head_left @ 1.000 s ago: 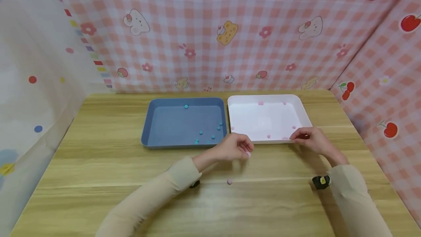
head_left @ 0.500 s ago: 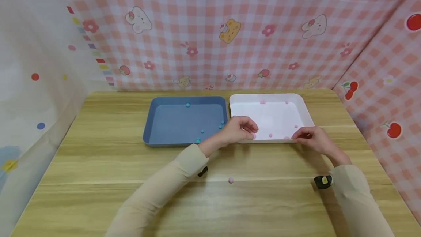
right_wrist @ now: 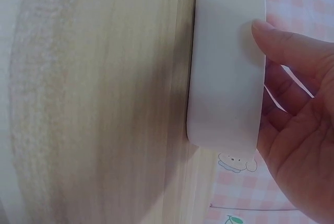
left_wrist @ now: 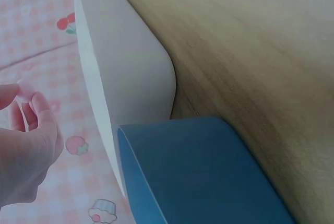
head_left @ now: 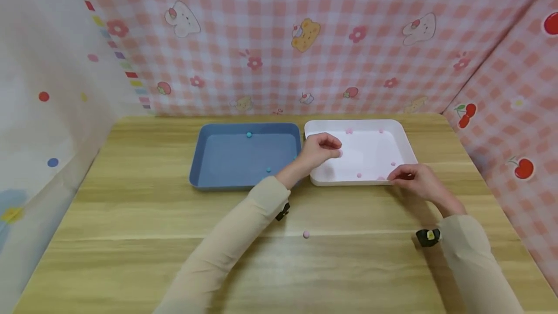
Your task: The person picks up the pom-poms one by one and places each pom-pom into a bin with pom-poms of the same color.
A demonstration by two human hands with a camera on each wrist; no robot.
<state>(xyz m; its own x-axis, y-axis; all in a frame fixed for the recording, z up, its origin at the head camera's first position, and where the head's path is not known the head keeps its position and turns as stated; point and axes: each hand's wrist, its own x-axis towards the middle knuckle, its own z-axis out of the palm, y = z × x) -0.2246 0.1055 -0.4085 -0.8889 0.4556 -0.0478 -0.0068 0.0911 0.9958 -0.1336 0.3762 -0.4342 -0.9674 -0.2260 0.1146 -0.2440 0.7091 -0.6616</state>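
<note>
On the light wooden table (head_left: 131, 217), towards its far edge, sits a shallow blue rectangular plastic tray (head_left: 244, 156) with a few small teal beads (head_left: 249, 134) scattered inside it — one near the far wall, another (head_left: 268, 170) close to the near right corner. Touching its right side, or very nearly so, stands a shallow white rectangular plastic tray (head_left: 370, 151); the left wrist view shows the two rounded corners (left_wrist: 156, 114) meeting with hardly a gap. The left hand (head_left: 317, 149), coming out of a beige sleeve (head_left: 235, 236), hangs above the left part of the white tray with its fingers curled together, and a small pink bead (head_left: 340, 153) shows at its fingertips; in the left wrist view the thumb and a finger (left_wrist: 39, 106) meet on something pale pink, so the hand pinches this bead above the tray. More small pink beads lie on the white tray's floor: two by the far wall (head_left: 349, 131), and a few near the front wall (head_left: 359, 175). On the bare table in front of the trays, well apart from both, lies a single loose pink bead (head_left: 306, 234). Furthest right, the right hand (head_left: 411, 180) rests at the near right corner of the white tray — the right wrist view shows its thumb (right_wrist: 292, 46) laid against the tray's outer wall (right_wrist: 224, 78) and the fingers curled round the rim, gripping it.
</note>
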